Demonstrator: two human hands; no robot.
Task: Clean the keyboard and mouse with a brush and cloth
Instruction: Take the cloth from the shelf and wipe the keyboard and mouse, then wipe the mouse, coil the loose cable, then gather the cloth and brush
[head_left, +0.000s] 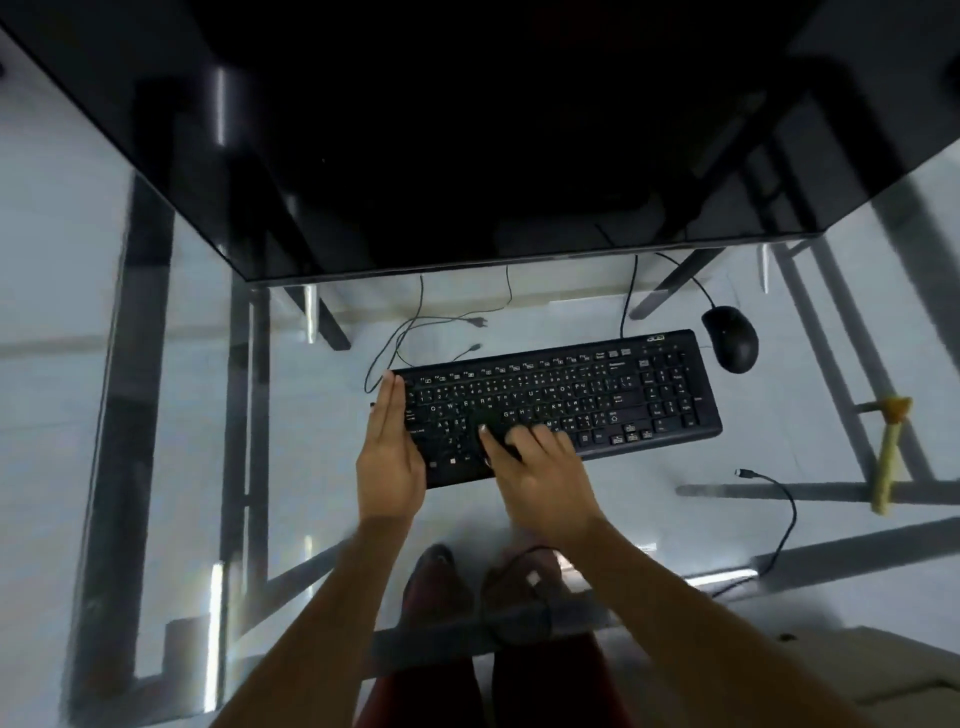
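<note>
Forearms enter from the bottom edge of the head view, bare, reaching forward over a glass bench (171, 395); dark red trouser legs and two shoes show through the glass below them.

Left hand (389, 457): flat and open, fingers (390, 402) straight and pressed together, set edge-on against the left end of the keyboard (561, 405). It holds nothing – it touches only the keyboard's end.

Right hand (540, 467): lies over the near left-centre keys, fingers partly curled. Something dark sits under the fingers and palm, but whether it is a cloth, a brush, or just shadow cannot be told; so whether this hand grips anything cannot be told either.

Keyboard: black, full-size with number pad, lying flat on the glass at a slight slant, its right end farther from the camera than its left. Cable runs from its far edge toward the monitor.

Mouse (730, 338): black, wired, on the bench just beyond the keyboard's far right corner, apart from it – untouched by either hand.

Monitor (467, 130): large, dark, fills the upper half of the view.

Loose black cables lie on the bench beyond the keyboard's left end, and another cable (779, 499) with a free plug lies to the right. A yellowish object (891, 452) shows at right; what it is cannot be told.
</note>
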